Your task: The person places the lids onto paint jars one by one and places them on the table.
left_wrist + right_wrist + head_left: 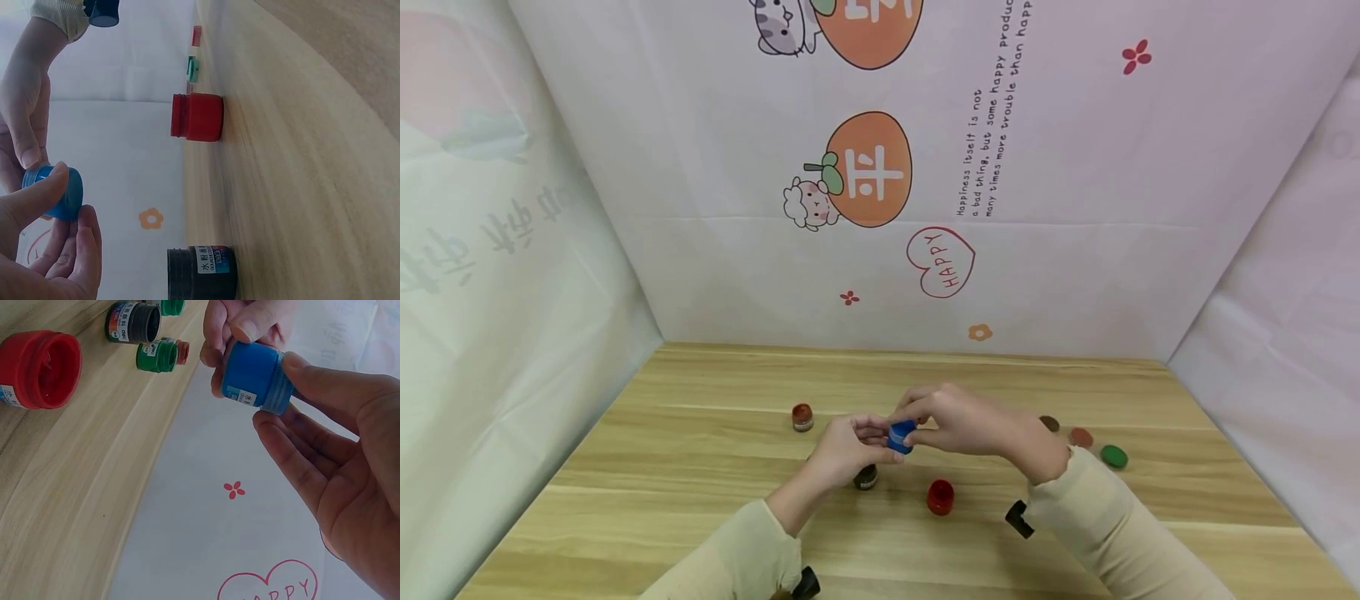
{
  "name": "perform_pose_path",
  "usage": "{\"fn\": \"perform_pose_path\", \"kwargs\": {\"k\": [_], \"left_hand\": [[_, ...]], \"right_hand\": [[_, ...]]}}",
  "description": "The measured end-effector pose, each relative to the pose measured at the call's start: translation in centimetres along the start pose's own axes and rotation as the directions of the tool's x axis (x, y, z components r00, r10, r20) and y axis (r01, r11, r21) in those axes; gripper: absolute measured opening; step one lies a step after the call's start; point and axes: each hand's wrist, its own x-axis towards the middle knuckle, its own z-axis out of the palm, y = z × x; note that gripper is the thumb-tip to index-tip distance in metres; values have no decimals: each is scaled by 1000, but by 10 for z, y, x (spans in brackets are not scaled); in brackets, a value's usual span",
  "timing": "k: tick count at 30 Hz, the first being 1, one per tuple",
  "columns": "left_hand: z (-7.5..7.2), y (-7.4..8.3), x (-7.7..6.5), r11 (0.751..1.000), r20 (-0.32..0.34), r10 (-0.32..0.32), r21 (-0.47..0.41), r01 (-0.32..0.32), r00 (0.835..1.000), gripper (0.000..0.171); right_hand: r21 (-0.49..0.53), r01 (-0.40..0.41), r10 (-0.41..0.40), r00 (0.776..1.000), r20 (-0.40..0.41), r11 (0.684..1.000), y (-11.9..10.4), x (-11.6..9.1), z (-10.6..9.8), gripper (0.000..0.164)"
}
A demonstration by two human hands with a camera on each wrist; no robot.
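Observation:
Both hands meet on a small blue paint jar (898, 435), held up above the wooden table. My left hand (844, 450) grips the jar's body between thumb and fingers. The thumb and fingers of my right hand (958, 421) pinch its ribbed top end, seen close up on the blue jar (256, 372) in the right wrist view. There the jar lies tilted on its side, with part of a white label showing. Below the hands stands an uncapped red jar (940, 497). A black jar (866, 477) is partly covered by the left hand.
A reddish-brown jar (802, 417) stands left of the hands. Green jars show in the right wrist view, one being a green jar (156, 356). Beyond the right forearm lie a brown lid (1049, 423), a reddish lid (1081, 437) and a green lid (1114, 456). White printed sheets wall the table.

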Motion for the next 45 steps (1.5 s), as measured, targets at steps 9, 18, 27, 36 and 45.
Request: {"fn": "perform_pose_path", "kwargs": {"k": [9, 18, 27, 36, 45], "left_hand": [[-1, 7, 2, 1000, 7, 12, -15, -12, 1000, 37], [-6, 7, 1, 999, 56, 40, -5, -40, 998, 41], [-20, 5, -7, 995, 28, 73, 72, -75, 997, 38], [-37, 9, -13, 986, 5, 123, 114, -123, 992, 32], [-67, 0, -23, 983, -30, 103, 155, -97, 994, 36]], "right_hand": [[0, -6, 6, 1000, -2, 1000, -2, 1, -5, 25], [27, -47, 47, 999, 14, 999, -3, -2, -12, 24], [-21, -58, 57, 998, -12, 998, 4, -10, -17, 24], [-70, -106, 103, 994, -43, 992, 16, -28, -29, 27], [-105, -199, 195, 980, -49, 974, 34, -46, -34, 29]]}}
